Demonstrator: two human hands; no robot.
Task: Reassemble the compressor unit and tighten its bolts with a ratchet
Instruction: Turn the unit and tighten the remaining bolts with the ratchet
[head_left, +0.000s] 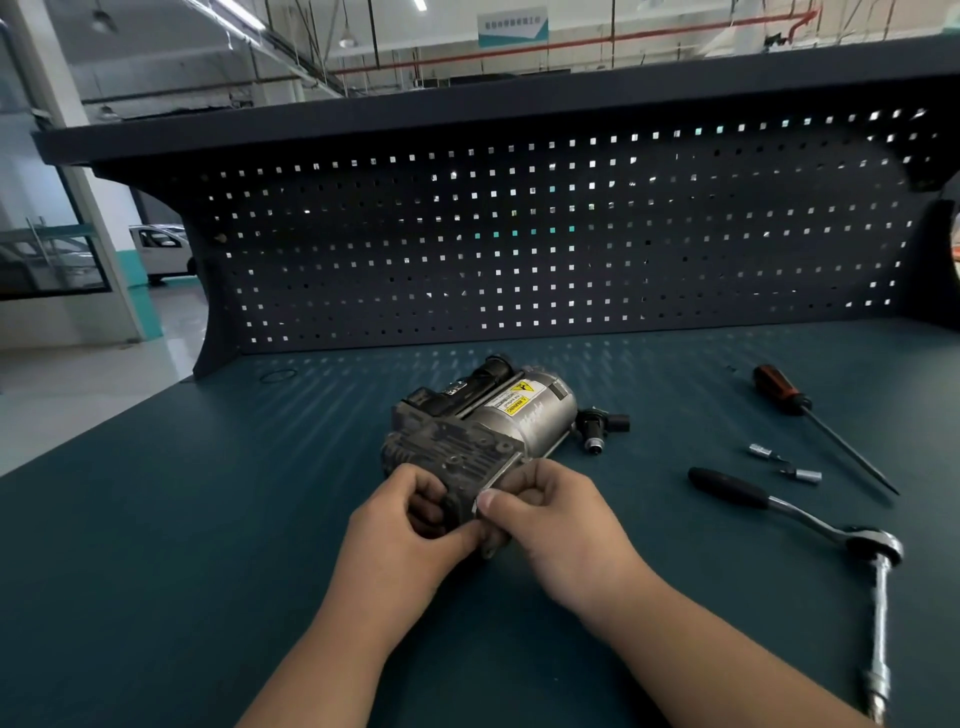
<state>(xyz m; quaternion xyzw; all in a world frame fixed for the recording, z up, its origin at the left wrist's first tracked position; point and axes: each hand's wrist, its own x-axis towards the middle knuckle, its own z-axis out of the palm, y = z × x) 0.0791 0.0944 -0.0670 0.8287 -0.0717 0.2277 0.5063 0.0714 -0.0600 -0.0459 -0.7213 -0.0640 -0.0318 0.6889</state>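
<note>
- Compressor (483, 431) lies mid-bench, cylinder end angled toward the pegboard (519, 249).
- Left hand (410, 525) — fingers curled — grips its near end; right hand (550, 519) grips the same end, thumb on the bright edge.
- Ratchet (802, 517) lies well right with its extension (880, 634) reaching the front edge; screwdriver (776, 391) and two sockets (759, 451) lie beyond.
- Bench (208, 519) runs wide leftward to its edge.

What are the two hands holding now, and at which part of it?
Both hold the compressor unit at its near end: the left hand grips the dark ribbed housing, the right hand pinches its right edge. The ratchet lies unheld.
</note>
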